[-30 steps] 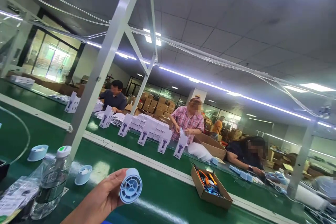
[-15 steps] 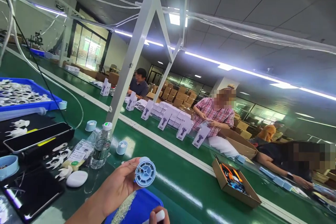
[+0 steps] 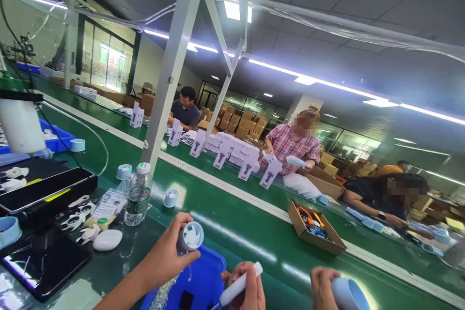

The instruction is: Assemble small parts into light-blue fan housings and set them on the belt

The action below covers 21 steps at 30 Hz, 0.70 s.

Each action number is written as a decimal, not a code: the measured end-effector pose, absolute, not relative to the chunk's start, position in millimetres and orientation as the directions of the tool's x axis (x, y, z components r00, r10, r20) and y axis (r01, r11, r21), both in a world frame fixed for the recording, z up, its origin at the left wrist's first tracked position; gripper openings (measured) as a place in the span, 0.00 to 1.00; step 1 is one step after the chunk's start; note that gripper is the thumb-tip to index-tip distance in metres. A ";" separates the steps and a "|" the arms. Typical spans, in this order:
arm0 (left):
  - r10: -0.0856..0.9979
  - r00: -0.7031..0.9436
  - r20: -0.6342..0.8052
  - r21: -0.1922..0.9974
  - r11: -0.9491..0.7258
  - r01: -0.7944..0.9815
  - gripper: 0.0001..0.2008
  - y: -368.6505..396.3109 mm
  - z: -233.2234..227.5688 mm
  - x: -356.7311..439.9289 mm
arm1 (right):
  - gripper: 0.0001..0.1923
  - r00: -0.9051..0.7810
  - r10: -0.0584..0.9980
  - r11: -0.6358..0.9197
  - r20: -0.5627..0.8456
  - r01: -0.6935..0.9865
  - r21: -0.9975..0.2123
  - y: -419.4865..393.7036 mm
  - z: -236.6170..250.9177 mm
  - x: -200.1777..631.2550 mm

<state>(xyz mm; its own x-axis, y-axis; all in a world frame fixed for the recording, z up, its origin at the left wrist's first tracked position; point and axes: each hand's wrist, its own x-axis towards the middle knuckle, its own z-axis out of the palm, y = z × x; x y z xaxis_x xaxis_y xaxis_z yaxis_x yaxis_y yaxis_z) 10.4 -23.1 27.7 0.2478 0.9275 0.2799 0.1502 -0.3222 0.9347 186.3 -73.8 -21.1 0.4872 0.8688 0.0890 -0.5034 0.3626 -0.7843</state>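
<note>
My left hand (image 3: 163, 259) grips a small pale blue round housing (image 3: 191, 237), its open end showing a white fan wheel inside. My right hand (image 3: 249, 288) sits low in the view, closed around a white pen-shaped tool (image 3: 240, 285) that points toward the housing. Both hands hover over a blue tray (image 3: 205, 276) at the near edge of the green belt. Another hand (image 3: 321, 286) at the bottom right holds a pale blue round part (image 3: 348, 295); I cannot tell whose hand it is.
A water bottle (image 3: 138, 194), loose pale blue caps (image 3: 170, 197), white fan wheels (image 3: 78, 213) and a black tray (image 3: 43, 189) lie to the left. A white post (image 3: 170, 72) rises ahead. A cardboard box of tools (image 3: 314, 228) sits right. Several people work across the belt among white boxes (image 3: 225, 152).
My left hand has turned the housing so its fan side faces me. My right hand has risen into view with the white tool. A third hand with a blue part has appeared bottom right.
</note>
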 end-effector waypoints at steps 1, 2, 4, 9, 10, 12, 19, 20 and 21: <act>0.879 0.302 0.369 0.852 -0.450 0.269 0.21 -21.1 21.5 11.2 | 0.20 0.441 0.895 0.339 0.064 -0.579 -0.742 -76.2 -13.8 188.0; 0.813 0.376 0.445 0.749 -0.568 0.342 0.23 -18.8 16.2 12.7 | 0.20 0.385 0.922 0.302 0.042 -0.648 -0.699 -78.3 -7.4 187.8; 0.656 0.513 0.554 0.541 -0.752 0.378 0.28 -14.6 8.3 18.2 | 0.21 0.261 0.965 0.208 0.008 -0.750 -0.628 -80.5 2.6 183.6; 0.386 0.700 0.601 0.283 -0.922 0.265 0.33 -9.7 -1.6 31.4 | 0.19 0.233 0.972 0.189 -0.006 -0.802 -0.567 -77.8 16.4 180.1; 0.387 0.689 0.613 0.280 -0.922 0.269 0.32 -8.3 -3.3 30.7 | 0.19 0.225 0.974 0.190 0.000 -0.826 -0.531 -78.7 17.6 183.2; 0.435 0.620 0.653 0.297 -0.900 0.318 0.29 -3.6 -6.6 25.6 | 0.19 0.166 0.985 0.165 0.037 -0.883 -0.440 -83.5 19.1 190.3; 0.401 0.574 0.714 0.241 -0.910 0.337 0.26 5.5 -8.4 19.8 | 0.21 0.148 0.986 0.165 0.073 -0.875 -0.456 -86.6 18.4 179.2; 0.381 0.581 0.719 0.232 -0.920 0.316 0.27 3.4 -8.4 23.2 | 0.21 0.190 0.980 0.193 0.057 -0.851 -0.488 -83.8 18.3 175.8; 0.364 0.588 0.722 0.228 -0.928 0.295 0.28 1.0 -8.8 26.7 | 0.22 0.240 0.970 0.231 0.051 -0.826 -0.514 -81.6 18.6 173.7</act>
